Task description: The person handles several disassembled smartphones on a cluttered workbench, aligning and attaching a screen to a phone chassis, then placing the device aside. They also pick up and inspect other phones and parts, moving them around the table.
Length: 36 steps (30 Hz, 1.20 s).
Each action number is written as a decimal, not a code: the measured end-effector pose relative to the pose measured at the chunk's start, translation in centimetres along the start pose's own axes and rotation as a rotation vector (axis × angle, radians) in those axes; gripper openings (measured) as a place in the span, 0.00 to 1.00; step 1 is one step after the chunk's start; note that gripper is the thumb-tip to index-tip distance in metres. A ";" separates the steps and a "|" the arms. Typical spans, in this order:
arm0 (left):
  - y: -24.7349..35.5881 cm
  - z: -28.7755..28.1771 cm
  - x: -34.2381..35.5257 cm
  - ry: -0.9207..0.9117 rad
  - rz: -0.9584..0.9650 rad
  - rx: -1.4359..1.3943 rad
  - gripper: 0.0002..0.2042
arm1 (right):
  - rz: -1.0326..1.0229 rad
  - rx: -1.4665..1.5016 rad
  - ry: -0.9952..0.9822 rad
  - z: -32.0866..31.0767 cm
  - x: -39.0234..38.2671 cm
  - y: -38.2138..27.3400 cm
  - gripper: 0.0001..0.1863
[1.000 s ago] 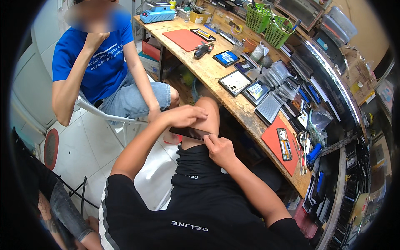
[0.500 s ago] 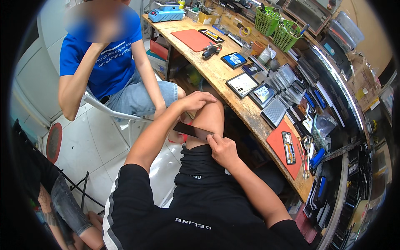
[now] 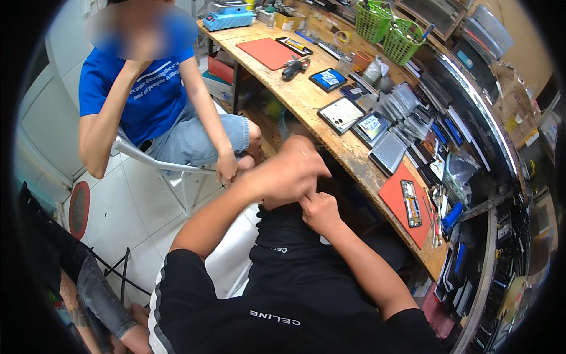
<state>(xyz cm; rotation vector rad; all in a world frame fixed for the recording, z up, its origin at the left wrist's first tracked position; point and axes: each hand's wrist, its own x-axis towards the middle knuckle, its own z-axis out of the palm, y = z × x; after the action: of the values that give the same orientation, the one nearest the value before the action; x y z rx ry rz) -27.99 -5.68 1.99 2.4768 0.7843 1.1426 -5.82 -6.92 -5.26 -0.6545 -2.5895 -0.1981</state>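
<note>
My left hand (image 3: 290,171) lies curled over my raised knee, in front of my black shirt (image 3: 295,295). Just below it, my right hand (image 3: 321,213) is loosely closed, with its forefinger pushed up against the underside of the left hand. The two hands touch. Anything between them is hidden by the left hand's back. Both are close to the front edge of the wooden workbench (image 3: 348,150).
The workbench carries a red mat (image 3: 268,52), a second red mat with an opened phone (image 3: 410,203), several phones and screens, and two green baskets (image 3: 389,26). A person in a blue shirt (image 3: 147,97) sits on a white chair at left. Another person's leg (image 3: 100,295) is at lower left.
My hands have closed together over the knee. The dark flat strip seen between them earlier is now covered. The view has shifted slightly.
</note>
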 end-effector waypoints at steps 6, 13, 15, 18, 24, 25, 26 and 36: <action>7.7 6.1 -5.3 -0.209 0.163 -0.463 0.10 | 0.034 -0.085 -0.031 0.0 0.4 -0.2 0.20; 6.4 14.6 -11.8 0.080 0.036 -0.076 0.08 | 0.041 -0.029 -0.048 -1.8 0.9 -1.2 0.22; 5.9 15.9 -12.0 0.104 0.024 -0.036 0.08 | 0.031 -0.049 -0.015 -1.7 0.9 -1.1 0.22; 5.5 16.5 -11.7 0.099 0.042 -0.013 0.08 | 0.073 -0.044 -0.035 -1.5 0.7 -0.7 0.22; 5.8 16.0 -11.2 0.088 0.053 0.001 0.09 | 0.119 0.025 0.035 -1.6 0.7 -0.3 0.17; 5.9 16.0 -11.1 0.089 0.050 0.005 0.09 | 0.126 0.035 0.042 -1.7 0.8 -0.3 0.16; 5.9 16.0 -11.1 0.092 0.046 0.010 0.09 | 0.129 0.035 0.037 -1.9 0.8 -0.2 0.16; 6.0 16.1 -11.1 0.082 0.040 0.028 0.09 | 0.152 0.067 0.034 -1.8 0.7 -0.1 0.14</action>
<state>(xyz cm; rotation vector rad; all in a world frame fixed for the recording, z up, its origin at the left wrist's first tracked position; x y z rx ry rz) -19.42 -17.75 -12.15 2.4923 0.7813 1.2625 -5.73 -7.15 -3.30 -0.8123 -2.4888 -0.0733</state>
